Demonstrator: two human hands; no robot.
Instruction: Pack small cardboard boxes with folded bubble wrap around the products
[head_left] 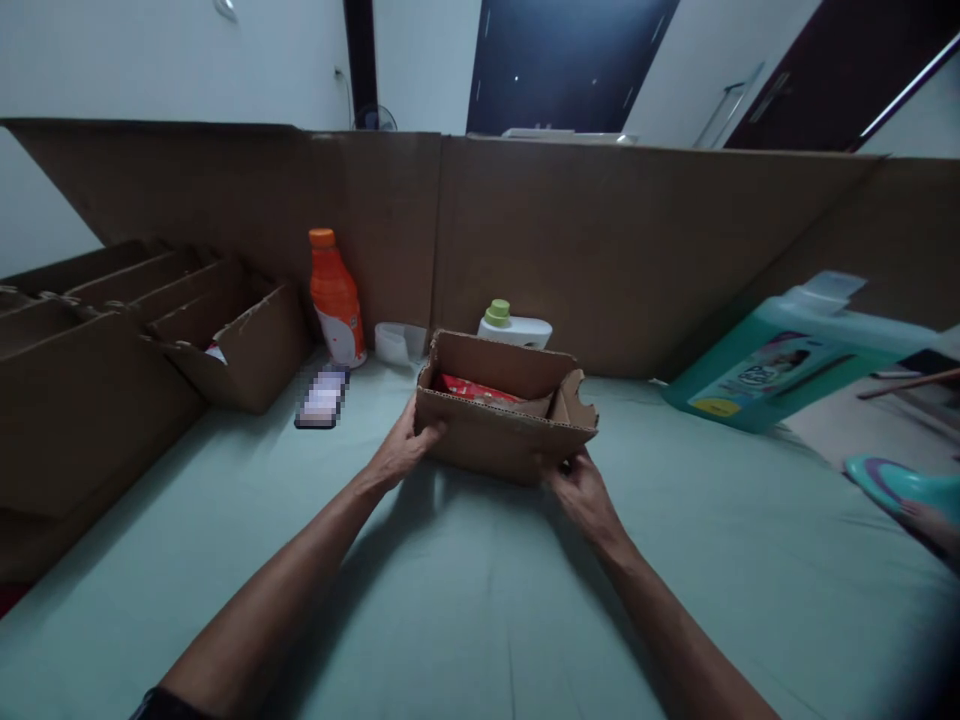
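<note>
Bare forearms and hands (a dark sleeve edge shows on the left arm).

A small open-topped brown corrugated cardboard box (504, 420) sits upright on the green-sheeted bed, a red packet (474, 388) lying inside at nine o'clock.

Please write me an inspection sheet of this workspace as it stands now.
Surface: green sheet, creased.
Job's things: open carton with a red packet inside.
Clutter: orange bottle, phone, white bottle, teal jug lying tilted, divider box.
Grips: left hand on the carton's left end, right hand at its right corner.
Cables: nothing seen.
Surroundings: cardboard wall behind; dim room, dark door.
</note>
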